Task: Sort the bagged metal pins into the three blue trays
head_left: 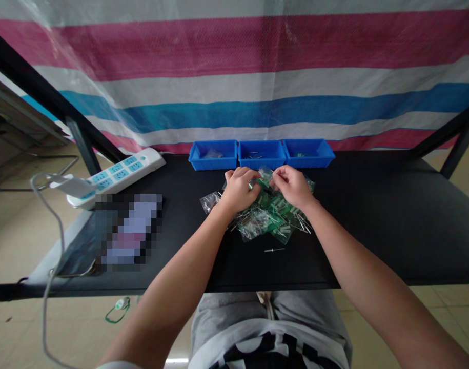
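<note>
Grey shorts with a black-and-white print (268, 328) fill the bottom edge, nearest the lens, with both bare forearms reaching forward over the near rim of the flat black table (372, 225). Left hand (239, 188): fingers curled in, closed around a small clear plastic bag (264, 174) at its left edge, with something small and metallic at the fingertips; exact item too small to tell. Right hand (293, 185): fingers pinched together on the same bag's right edge, thumb and forefinger meeting. Bag is held between the two hands, just above a loose heap of clear bags holding green circuit boards and metal pins (268, 218), which lies directly under and just nearer the camera than both hands. One separate clear bag (210, 201) lies just left of the left wrist. A single thin metal pin (274, 250) lies alone on the table, near side of the heap, between the forearms. Beyond the hands, touching one another in a row: left blue plastic bin (213, 155), middle blue plastic bin (261, 154), right blue plastic bin (309, 152); small parts inside, not identifiable. Far left: white power strip with pale blue sockets (121, 171), a white plug (70, 185) with grey cable, and a pixelated flat object (128, 230). Striped pink, white and blue tarpaulin (257, 77) hangs behind.
</note>
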### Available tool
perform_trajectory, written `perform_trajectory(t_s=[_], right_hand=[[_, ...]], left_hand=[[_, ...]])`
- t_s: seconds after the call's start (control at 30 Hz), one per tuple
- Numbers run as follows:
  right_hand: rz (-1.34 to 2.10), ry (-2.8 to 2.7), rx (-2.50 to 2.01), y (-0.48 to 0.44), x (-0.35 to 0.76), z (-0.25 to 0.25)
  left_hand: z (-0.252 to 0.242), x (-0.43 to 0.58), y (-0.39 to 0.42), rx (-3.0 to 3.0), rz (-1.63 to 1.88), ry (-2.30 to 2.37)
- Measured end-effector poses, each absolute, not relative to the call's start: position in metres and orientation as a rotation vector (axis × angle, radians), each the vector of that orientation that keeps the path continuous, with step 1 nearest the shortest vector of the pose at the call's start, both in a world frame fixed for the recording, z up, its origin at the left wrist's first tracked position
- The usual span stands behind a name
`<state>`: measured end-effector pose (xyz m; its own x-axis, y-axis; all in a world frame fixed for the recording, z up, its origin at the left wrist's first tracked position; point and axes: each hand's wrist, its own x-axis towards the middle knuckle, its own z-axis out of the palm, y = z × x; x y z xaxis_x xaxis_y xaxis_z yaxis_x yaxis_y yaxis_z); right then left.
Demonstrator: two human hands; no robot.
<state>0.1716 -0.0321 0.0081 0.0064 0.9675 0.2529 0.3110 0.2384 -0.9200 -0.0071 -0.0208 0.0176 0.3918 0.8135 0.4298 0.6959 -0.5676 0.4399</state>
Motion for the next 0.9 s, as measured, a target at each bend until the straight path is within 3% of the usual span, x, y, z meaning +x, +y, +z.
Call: perform_trajectory(t_s=[0.23, 0.9], right_hand=[[1.115, -1.346, -1.088, -0.033, 0.171, 0.017], [0.801, -1.541, -1.176, -0.037, 0.173, 0.016]], left_hand=[[0.022, -0.006, -0.026, 2.545, 0.911, 1.142], [0.016, -0.01, -0.015, 2.535, 0.845, 1.203]])
